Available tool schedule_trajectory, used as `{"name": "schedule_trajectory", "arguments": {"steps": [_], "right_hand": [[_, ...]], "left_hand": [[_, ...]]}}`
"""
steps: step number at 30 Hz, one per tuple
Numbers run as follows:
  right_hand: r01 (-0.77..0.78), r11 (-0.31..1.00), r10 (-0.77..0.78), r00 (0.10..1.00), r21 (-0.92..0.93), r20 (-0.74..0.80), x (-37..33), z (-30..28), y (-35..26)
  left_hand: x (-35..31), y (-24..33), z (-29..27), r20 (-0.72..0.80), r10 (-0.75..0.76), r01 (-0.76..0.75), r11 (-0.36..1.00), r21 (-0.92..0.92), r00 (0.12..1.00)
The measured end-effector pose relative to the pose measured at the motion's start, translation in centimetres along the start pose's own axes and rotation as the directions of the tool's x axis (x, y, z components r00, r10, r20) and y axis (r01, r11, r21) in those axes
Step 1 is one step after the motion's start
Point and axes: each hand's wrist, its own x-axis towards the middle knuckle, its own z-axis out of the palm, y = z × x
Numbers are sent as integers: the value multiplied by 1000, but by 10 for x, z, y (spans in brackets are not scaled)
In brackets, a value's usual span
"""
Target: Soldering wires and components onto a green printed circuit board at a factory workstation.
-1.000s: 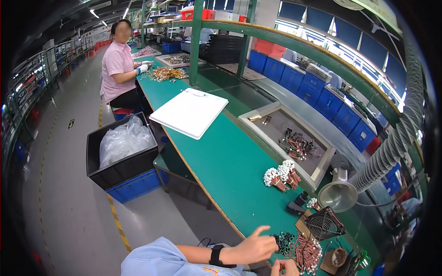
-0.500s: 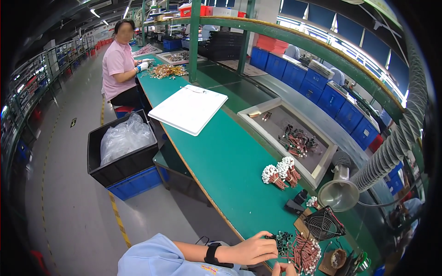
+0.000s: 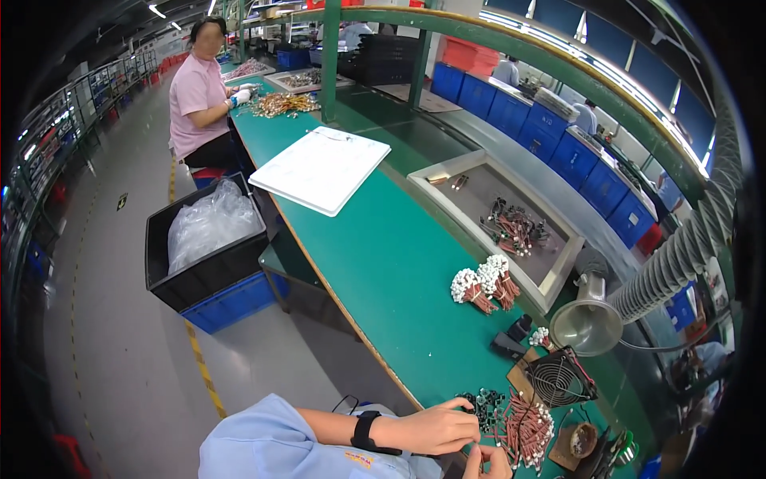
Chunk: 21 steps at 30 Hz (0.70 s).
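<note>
Down at six o'clock, the left hand (image 3: 441,425) is reaching across to the small pile of dark ring-shaped parts (image 3: 481,401) on the green bench (image 3: 391,263), its fingers drawn together with the tips pinching at the edge of that pile. Whether one part is actually caught between them is too small to tell. Just below, the right hand (image 3: 488,462) is showing only in part at the frame's bottom edge, fingers curled in close; what they are gripping, if anything, I cannot tell. A black wristband (image 3: 365,432) is sitting on the left wrist, beyond a light blue sleeve (image 3: 275,447).

Right beside the ring pile, toward four o'clock, a heap of copper-coloured coil pieces (image 3: 527,427) is lying on the bench. A small black fan (image 3: 558,378) is standing just past it, and a metal funnel on a ribbed hose (image 3: 589,323) is hanging near three o'clock. Two bundles of white-tipped copper parts (image 3: 483,283) are resting at centre, against a shallow grey tray (image 3: 487,188) holding more parts. Further up, at twelve, a white board (image 3: 321,168) is lying flat. At nine o'clock a black bin with clear plastic bags (image 3: 209,239) is sitting on a blue crate. Far off at eleven, a person in a pink top (image 3: 199,100) is working at the same bench.
</note>
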Motion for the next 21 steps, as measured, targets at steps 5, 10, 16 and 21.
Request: {"name": "schedule_trajectory", "arguments": {"steps": [5, 10, 16, 21], "right_hand": [[-90, 996, 91, 996, -28, 14, -10, -6, -5], [-82, 996, 82, 996, -31, 16, -8, -4, 0], [-44, 999, 46, 995, 18, -90, 17, 14, -8], [-91, 992, 95, 994, -84, 52, -22, -10, 3]], "left_hand": [[-3, 9, 4, -44, 26, -25, 1000, 12, 999], [-1, 8, 0, -8, -4, 4, 999, 34, 1000], [8, -1, -13, 38, 80, -87, 972, 220, 996], [-2, 3, 12, -35, 51, -45, 989, 140, 998]]}}
